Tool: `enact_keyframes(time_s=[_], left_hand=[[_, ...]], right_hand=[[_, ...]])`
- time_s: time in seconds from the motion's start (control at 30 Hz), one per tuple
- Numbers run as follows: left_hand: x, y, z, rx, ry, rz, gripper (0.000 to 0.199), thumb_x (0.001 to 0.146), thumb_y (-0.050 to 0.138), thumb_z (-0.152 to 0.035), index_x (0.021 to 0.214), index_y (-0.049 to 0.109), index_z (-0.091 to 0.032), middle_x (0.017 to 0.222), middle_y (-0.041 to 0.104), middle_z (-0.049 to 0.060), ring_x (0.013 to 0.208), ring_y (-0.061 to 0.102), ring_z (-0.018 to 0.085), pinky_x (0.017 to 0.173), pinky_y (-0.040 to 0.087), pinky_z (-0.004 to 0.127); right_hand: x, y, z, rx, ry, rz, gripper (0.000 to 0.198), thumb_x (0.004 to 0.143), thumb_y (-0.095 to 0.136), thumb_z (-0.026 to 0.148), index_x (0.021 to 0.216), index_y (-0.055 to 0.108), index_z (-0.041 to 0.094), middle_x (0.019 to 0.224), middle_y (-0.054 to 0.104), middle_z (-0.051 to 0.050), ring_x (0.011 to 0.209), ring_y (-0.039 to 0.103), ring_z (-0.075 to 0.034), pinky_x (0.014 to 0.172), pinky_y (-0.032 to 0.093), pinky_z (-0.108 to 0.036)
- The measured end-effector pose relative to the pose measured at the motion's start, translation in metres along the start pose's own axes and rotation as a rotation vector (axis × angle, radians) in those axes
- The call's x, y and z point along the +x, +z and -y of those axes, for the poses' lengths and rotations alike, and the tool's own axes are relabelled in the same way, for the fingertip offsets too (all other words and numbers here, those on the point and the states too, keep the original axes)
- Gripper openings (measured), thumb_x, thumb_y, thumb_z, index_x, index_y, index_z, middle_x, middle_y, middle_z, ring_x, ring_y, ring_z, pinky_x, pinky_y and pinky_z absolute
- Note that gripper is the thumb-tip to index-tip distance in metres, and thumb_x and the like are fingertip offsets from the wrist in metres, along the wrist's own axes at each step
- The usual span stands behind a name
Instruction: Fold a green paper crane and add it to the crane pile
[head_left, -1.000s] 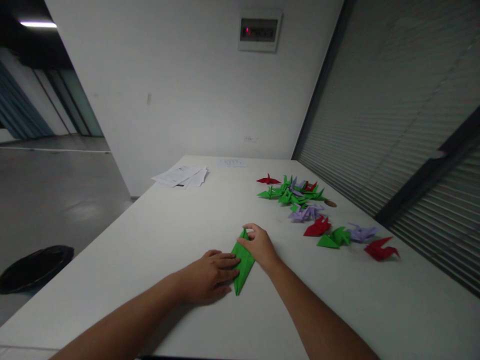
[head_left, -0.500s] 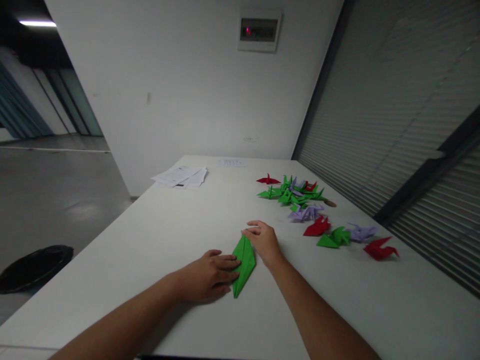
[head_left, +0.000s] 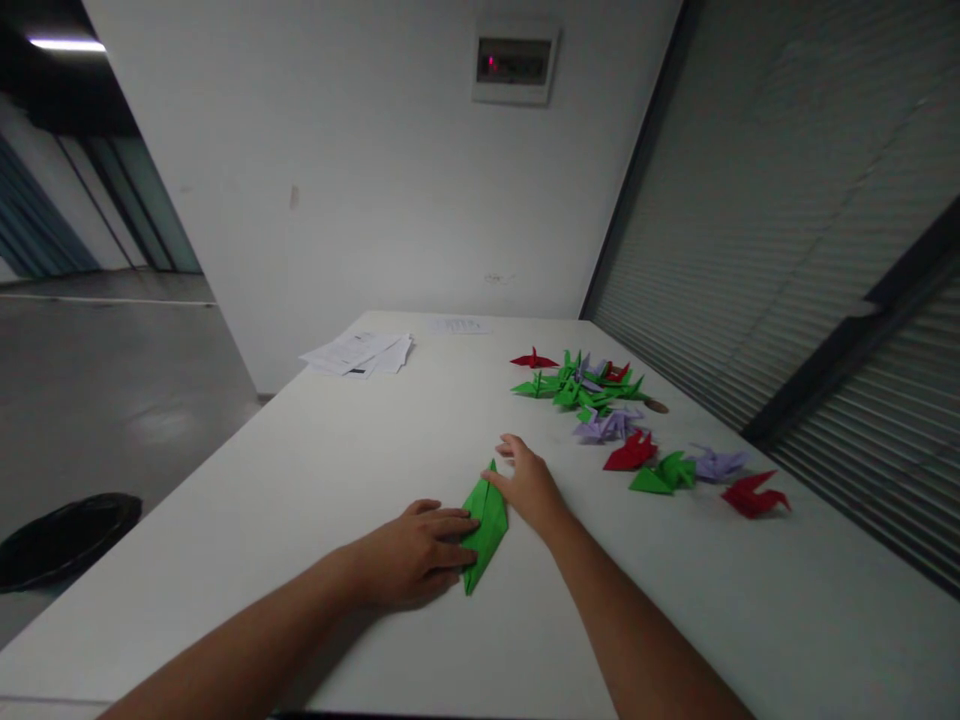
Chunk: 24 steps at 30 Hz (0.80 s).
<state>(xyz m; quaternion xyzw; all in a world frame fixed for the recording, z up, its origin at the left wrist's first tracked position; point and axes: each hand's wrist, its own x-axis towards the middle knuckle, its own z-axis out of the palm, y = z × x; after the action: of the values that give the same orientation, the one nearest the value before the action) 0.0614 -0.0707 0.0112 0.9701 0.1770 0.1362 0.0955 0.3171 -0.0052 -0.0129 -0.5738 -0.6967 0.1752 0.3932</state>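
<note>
A green folded paper (head_left: 487,522), long and diamond-shaped with a crease down its middle, lies on the white table in front of me. My left hand (head_left: 421,552) rests flat at its left side, fingertips spread over the paper's left edge. At the upper end, my right hand (head_left: 526,484) touches the paper with its thumb. The other fingers of that hand are raised and curved, apart from the thumb, and the paper's tip shows beside them.
Several green, purple and red paper cranes (head_left: 577,385) are heaped at the back right, and more, including a red crane (head_left: 756,495), lie nearer. Printed sheets (head_left: 360,353) lie at the back left. A black bin (head_left: 67,540) stands left of the table (head_left: 300,470); blinds line the right.
My right thumb has slid a little down from the paper's upper tip, which now shows, and its fingers have opened away from the thumb. My left hand stays in place.
</note>
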Motion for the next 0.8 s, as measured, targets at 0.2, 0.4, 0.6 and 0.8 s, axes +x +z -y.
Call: enact_keyframes(time_s=[0.2, 0.4, 0.6, 0.8], left_hand=[[-0.001, 0.006, 0.007, 0.019, -0.081, 0.004, 0.036, 0.095, 0.065, -0.033, 0.13, 0.068, -0.024, 0.152, 0.055, 0.016, 0.139, 0.053, 0.036, 0.114, 0.045, 0.05], [-0.001, 0.004, 0.009, 0.007, -0.073, -0.001, 0.037, 0.095, 0.065, -0.031, 0.131, 0.068, -0.021, 0.15, 0.056, 0.019, 0.14, 0.052, 0.037, 0.114, 0.047, 0.051], [-0.003, 0.004, 0.01, -0.078, -0.084, -0.017, 0.039, 0.092, 0.067, -0.026, 0.131, 0.065, -0.02, 0.149, 0.057, 0.019, 0.14, 0.052, 0.036, 0.115, 0.045, 0.051], [-0.002, 0.003, 0.008, -0.137, -0.098, -0.03, 0.062, 0.094, 0.065, -0.032, 0.153, 0.045, -0.024, 0.15, 0.055, 0.017, 0.14, 0.052, 0.033, 0.116, 0.043, 0.05]], right_hand=[[-0.006, -0.019, 0.004, -0.164, -0.401, 0.162, 0.061, 0.076, 0.082, 0.01, 0.134, 0.068, 0.022, 0.146, 0.061, -0.014, 0.141, 0.048, -0.033, 0.12, 0.039, -0.055], [-0.008, -0.017, 0.006, -0.076, -0.544, 0.492, 0.044, 0.094, 0.067, 0.016, 0.137, 0.068, 0.026, 0.149, 0.06, -0.007, 0.152, 0.038, -0.027, 0.125, 0.034, -0.05], [-0.009, -0.005, -0.003, -0.121, -0.427, 0.585, 0.041, 0.099, 0.061, 0.021, 0.14, 0.065, 0.028, 0.152, 0.057, -0.008, 0.148, 0.044, -0.03, 0.125, 0.031, -0.053], [-0.009, -0.006, 0.0, -0.284, -0.431, 0.643, 0.048, 0.105, 0.049, 0.028, 0.153, 0.051, 0.021, 0.16, 0.047, -0.011, 0.152, 0.037, -0.029, 0.126, 0.026, -0.052]])
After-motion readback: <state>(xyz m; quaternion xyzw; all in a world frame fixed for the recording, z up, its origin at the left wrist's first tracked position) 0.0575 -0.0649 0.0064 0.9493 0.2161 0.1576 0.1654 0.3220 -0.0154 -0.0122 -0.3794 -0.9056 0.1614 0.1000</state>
